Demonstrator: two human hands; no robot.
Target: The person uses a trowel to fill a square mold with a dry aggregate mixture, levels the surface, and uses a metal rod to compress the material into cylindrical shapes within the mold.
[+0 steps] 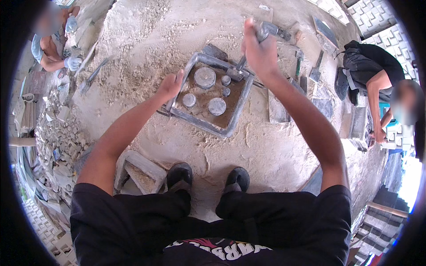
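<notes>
On the sandy ground in front of me lies a square grey moulding frame (230, 131), partly filled with sand. Several round grey discs, large and small, such as the large disc (205, 78), sit in the sand. My left hand (170, 86) is at the frame's left side, thumb raised and fingers curled at the rim, partly hidden. My right hand (261, 54) is wrapped round the handle of a hammer-like metal tool (235, 73). Its blocky head is at the frame's upper right corner, inside the rim.
Loose sand (146, 40) spreads beyond the frame. A trowel (316, 68) and metal plates lie to the right. A hollow frame (142, 173) stands by my left foot, near rubble (66, 155). One person (53, 40) crouches far left, another (377, 71) bends over at right.
</notes>
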